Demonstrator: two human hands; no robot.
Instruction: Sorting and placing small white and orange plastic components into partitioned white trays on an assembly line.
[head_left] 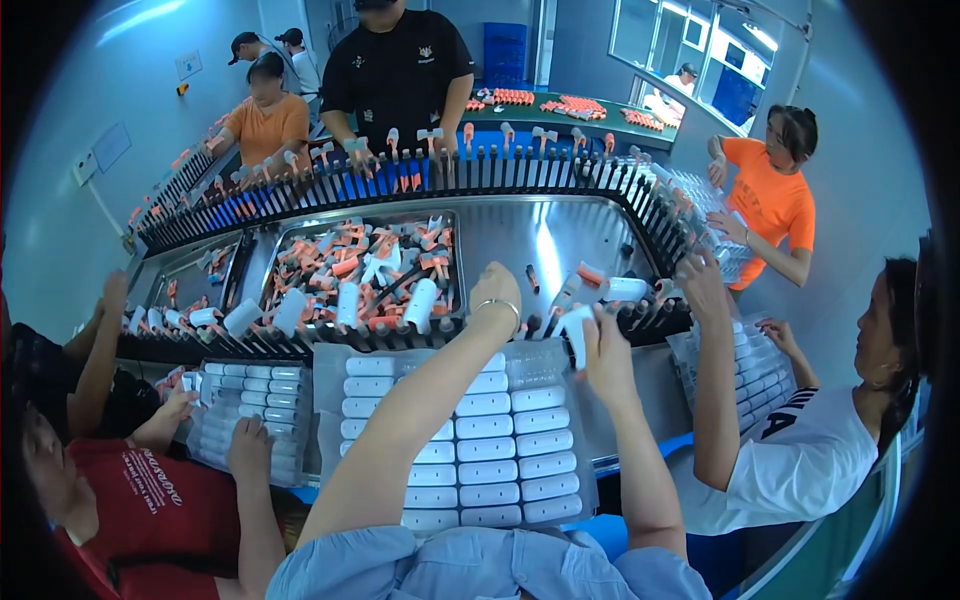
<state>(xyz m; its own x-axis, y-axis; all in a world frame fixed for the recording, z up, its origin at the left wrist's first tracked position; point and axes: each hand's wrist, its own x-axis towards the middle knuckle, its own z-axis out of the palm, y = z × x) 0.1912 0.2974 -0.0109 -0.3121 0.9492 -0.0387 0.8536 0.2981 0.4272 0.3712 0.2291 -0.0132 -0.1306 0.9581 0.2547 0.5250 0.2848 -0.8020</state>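
Two hands reach forward over a clear blister tray (455, 440) on the bench (640, 390). The left hand (495, 290) extends past the tray's far edge to the black slotted conveyor rack (400, 335), knuckles up, a thin bracelet at the wrist; whether its fingers are curled on anything cannot be told. The right hand (605, 350) pinches a white cylindrical piece (577, 335) just beyond the tray's far right corner; the piece's long axis runs near upright, tilted slightly, its upper end pointing away from the person toward the rack. The tray holds white capsule-shaped pieces (485, 450) in three columns, each lying with its long axis left to right. Behind the rack, a steel bin (365, 270) holds a loose heap of orange and white parts. A second filled tray (245, 415) lies to the left under another person's hand (248, 450); a third person's arm (710, 380) reaches to the rack on the right.
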